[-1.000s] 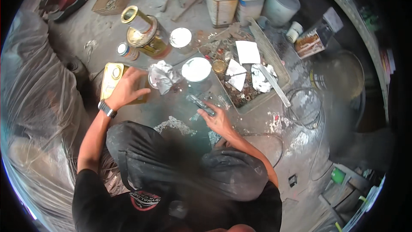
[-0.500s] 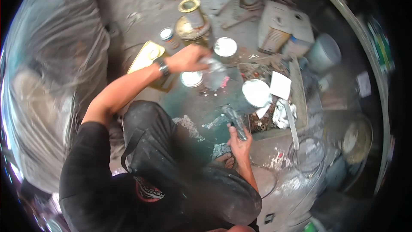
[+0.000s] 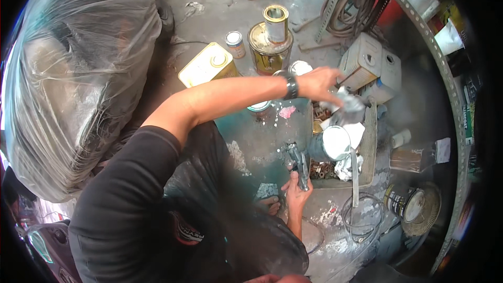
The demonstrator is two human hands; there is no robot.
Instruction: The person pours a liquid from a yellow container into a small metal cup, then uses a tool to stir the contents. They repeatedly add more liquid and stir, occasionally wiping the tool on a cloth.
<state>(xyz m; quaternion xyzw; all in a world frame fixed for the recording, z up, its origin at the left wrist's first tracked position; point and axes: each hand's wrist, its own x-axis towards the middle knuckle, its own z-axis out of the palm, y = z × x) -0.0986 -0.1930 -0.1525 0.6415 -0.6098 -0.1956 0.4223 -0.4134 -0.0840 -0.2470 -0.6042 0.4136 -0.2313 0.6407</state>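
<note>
My left hand (image 3: 318, 85), a dark watch on its wrist, reaches across to the right over a shallow bin (image 3: 370, 165) of small metal parts. A crumpled grey-white cloth or film (image 3: 350, 103) is at its fingertips, blurred by motion. Lower down, my right hand (image 3: 297, 193) is closed round a dark metal tool with a handle (image 3: 298, 166), perhaps a spray gun. Close to that tool, a can of white paint (image 3: 335, 142) stands at the bin's edge. A flat stirring stick (image 3: 354, 181) hangs down past the can's rim, beside crumpled foil (image 3: 347, 169) and white paper (image 3: 356, 133).
Beyond my left forearm stand a yellow rectangular tin (image 3: 207, 65), a small can (image 3: 235, 45) and a gold tin (image 3: 276, 23) on a larger can (image 3: 270, 55). Grey jerrycans (image 3: 361, 63) are behind the bin. Plastic sheeting (image 3: 94, 73) covers something at left; a metal rack (image 3: 445, 68) curves along the right.
My left hand has swung right, from above the pink spot on the board to over the bin, with the crumpled grey cloth or film. My right hand keeps its hold on the tool.
</note>
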